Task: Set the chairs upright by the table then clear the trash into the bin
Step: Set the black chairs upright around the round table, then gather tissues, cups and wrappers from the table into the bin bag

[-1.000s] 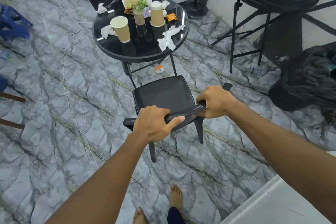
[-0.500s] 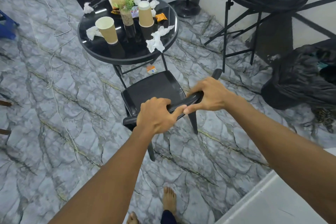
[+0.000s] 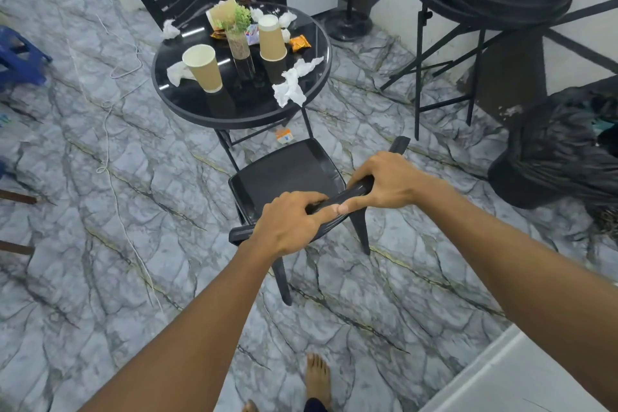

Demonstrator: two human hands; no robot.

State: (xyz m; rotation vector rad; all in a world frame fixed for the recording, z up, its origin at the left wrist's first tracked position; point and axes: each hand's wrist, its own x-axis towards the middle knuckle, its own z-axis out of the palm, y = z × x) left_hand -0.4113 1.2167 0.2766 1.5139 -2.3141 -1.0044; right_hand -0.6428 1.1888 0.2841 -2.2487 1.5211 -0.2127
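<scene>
Plainly, both hands were clenched around the top rail of a black plastic chair. The left hand wrapped the rail near its left end, and the right hand wrapped it further along to the right, the two thumbs almost meeting on the near side of the rail. The chair stood upright on its legs on the grey marble-patterned floor, its seat facing away from the person and its front edge just beside the near rim of a round black glass desk.

On the desk stood an open paper cup at the left and an upturned paper cup further back, with a small plant in a glass vase between them. Crumpled tissues lay around them: a large one at the near right rim, one touching the open cup, and one at the far left rim. An orange snack wrapper lay just right of the upturned cup. A small packet lay on the floor beneath the desk.

Well apart to the right stood a bin lined with a black bag. A white cable trailed across the floor to the left, and a blue stool showed at the left edge. One bare foot was planted on the floor below the arms.
</scene>
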